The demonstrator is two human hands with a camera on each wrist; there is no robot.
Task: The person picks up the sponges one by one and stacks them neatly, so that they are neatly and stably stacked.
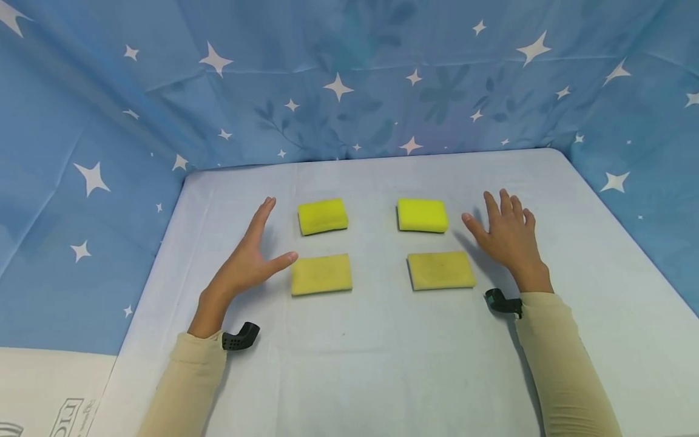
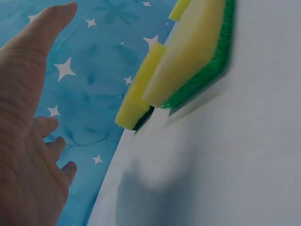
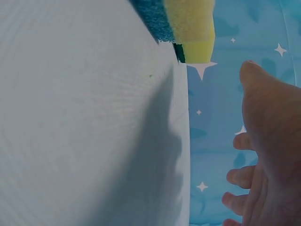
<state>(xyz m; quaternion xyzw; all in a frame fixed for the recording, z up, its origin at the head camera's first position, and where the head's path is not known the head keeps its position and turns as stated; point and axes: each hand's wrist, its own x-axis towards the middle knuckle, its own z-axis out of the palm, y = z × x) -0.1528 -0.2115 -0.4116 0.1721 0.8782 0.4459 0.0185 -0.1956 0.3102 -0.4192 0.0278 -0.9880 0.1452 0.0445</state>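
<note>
Several yellow sponges lie flat in two rows in the head view. The far-left sponge (image 1: 323,216) and far-right sponge (image 1: 422,215) are brighter; the near-left sponge (image 1: 321,274) and near-right sponge (image 1: 441,270) are paler. My left hand (image 1: 243,261) hovers left of the near-left sponge, thumb spread out by its upper corner, holding nothing. On the other side, my right hand (image 1: 508,233) is above the cloth, right of the right-hand pair, fingers spread and holding nothing. The wrist views show a green scouring underside (image 2: 202,77) on one sponge and a blue-green underside (image 3: 155,19) on another.
White cloth (image 1: 377,376) covers the table. Blue star-patterned fabric (image 1: 371,79) hangs behind and along both sides. A black wrist device (image 1: 240,337) sits at the left cuff and another black device (image 1: 502,302) at the right cuff. Printed white material (image 1: 49,388) shows at lower left.
</note>
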